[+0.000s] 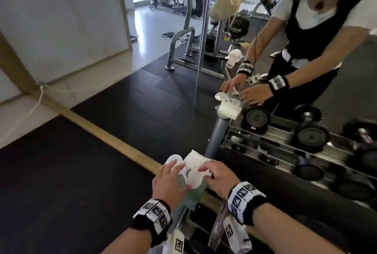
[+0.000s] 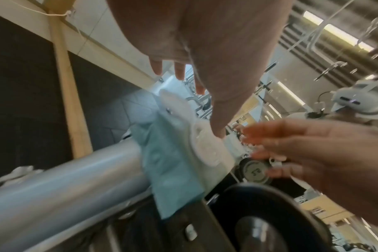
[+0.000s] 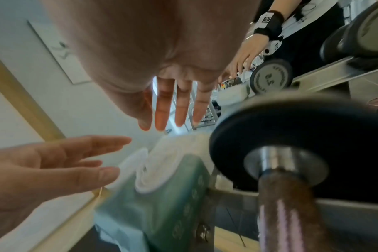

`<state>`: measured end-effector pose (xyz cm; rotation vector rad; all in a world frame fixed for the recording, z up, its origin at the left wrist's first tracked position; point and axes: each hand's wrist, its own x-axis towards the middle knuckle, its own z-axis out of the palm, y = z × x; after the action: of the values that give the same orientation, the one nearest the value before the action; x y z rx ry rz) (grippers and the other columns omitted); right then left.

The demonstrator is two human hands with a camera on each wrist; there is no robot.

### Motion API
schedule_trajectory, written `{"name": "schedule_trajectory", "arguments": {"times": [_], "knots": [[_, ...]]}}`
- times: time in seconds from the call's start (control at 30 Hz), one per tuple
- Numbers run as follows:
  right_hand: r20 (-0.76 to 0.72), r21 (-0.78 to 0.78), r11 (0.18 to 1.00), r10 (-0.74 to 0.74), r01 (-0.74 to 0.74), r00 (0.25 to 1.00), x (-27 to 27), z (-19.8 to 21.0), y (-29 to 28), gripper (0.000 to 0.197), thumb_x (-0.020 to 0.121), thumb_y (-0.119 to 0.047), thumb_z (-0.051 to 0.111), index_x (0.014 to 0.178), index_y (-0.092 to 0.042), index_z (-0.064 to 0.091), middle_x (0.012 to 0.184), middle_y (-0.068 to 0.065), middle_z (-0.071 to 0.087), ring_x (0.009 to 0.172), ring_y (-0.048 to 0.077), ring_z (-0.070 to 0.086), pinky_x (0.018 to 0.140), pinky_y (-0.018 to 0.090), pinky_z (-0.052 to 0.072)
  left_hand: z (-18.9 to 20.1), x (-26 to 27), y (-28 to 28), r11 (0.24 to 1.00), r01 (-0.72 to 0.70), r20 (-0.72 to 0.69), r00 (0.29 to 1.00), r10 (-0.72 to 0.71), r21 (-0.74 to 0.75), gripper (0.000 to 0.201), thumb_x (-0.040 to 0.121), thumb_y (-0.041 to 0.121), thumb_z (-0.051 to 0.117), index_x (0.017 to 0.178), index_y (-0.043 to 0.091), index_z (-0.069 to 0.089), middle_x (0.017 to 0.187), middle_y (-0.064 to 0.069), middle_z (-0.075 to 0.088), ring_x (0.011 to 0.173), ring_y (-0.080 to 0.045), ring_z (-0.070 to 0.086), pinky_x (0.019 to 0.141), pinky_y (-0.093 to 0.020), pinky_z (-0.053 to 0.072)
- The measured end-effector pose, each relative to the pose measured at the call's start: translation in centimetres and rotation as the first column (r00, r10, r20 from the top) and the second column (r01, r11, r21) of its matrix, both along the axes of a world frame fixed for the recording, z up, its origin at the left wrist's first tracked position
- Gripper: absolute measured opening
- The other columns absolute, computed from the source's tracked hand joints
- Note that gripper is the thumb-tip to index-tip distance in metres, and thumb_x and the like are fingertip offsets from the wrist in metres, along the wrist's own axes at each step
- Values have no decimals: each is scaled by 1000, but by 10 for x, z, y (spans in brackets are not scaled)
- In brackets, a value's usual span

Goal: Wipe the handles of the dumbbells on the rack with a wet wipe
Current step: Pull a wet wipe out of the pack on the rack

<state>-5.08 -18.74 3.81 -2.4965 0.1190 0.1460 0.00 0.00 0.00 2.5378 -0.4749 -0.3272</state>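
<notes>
A green-and-white wet wipe pack (image 1: pixel 194 161) lies on the end of the dumbbell rack, its round lid (image 1: pixel 173 159) flipped open. My left hand (image 1: pixel 173 176) hovers over the lid side with straight fingers, and in the left wrist view its thumb touches the pack (image 2: pixel 173 170). My right hand (image 1: pixel 210 172) reaches over the opening with straight fingers (image 3: pixel 179 110); no wipe shows clearly between them. A black dumbbell head (image 3: pixel 291 145) with a knurled metal handle (image 3: pixel 287 218) sits just right of the pack (image 3: pixel 162 196).
A wall mirror directly ahead reflects my arms, the pack and several dumbbells (image 1: pixel 310 136) on the rack's shelves. The rack's grey tube (image 2: pixel 65 187) runs under the pack. A wooden strip (image 1: pixel 102 129) borders the black rubber floor (image 1: pixel 61 182) on the left.
</notes>
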Motion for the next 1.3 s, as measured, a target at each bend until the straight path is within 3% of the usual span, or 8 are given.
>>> {"name": "schedule_trajectory", "arguments": {"times": [0.13,0.33,0.47,0.63,0.77,0.97,1.13,1.3], "knots": [[-32,-167,980,106,-110,994,21,-22,8,40,90,-10,53,125,-25,62,130,-1,52,125,19,42,110,25,28,-24,-1,-1,996,-8,-69,997,15,90,86,77,64,65,148,52,19,163,19,0,150,-19,-4,122,-45,6],[12,-366,910,216,-197,976,36,-30,15,27,94,-23,53,118,-24,63,124,-1,52,115,21,46,100,32,36,-41,1,4,998,-9,-70,997,14,68,89,75,64,67,148,53,18,163,19,1,150,-17,-8,121,-49,1],[19,-334,907,277,-255,961,41,-28,16,11,92,-19,58,98,-19,67,112,0,57,108,21,49,95,31,37,-44,2,5,999,-12,-71,997,15,48,87,75,64,67,147,55,18,163,22,2,150,-16,-8,121,-49,-1],[20,-221,937,281,-270,960,41,-26,8,5,92,-11,57,93,-16,58,102,-1,59,102,20,51,93,31,39,-47,4,9,999,-12,-100,995,17,41,86,74,69,65,145,59,16,162,24,3,150,-17,-3,121,-49,1],[-64,-209,931,292,-299,954,29,-25,-8,6,94,-13,53,95,-19,53,94,-5,60,92,19,53,84,35,45,-50,6,10,1000,-20,-99,995,20,7,86,73,71,65,145,58,19,161,26,7,148,-16,3,120,-47,3],[-12,-167,974,150,-150,989,23,-35,-14,9,92,-31,62,101,-30,62,76,-20,57,81,8,54,90,30,42,-56,5,13,999,-4,-80,997,1,-38,86,72,71,66,144,59,21,160,27,9,145,-15,11,118,-42,6],[7,-349,937,26,-22,1000,33,-48,1,17,87,-49,64,88,-33,63,73,-16,57,89,10,58,85,31,29,-61,6,16,996,8,-92,996,-17,-87,86,70,71,67,142,62,21,159,28,10,141,-11,13,114,-39,10],[27,-489,867,-96,98,995,35,-52,17,19,83,-55,64,88,-37,62,87,-17,53,99,13,51,87,35,27,-62,6,17,993,16,-102,994,-29,-119,87,71,67,70,143,61,22,159,28,9,141,-13,15,113,-37,10]]}}
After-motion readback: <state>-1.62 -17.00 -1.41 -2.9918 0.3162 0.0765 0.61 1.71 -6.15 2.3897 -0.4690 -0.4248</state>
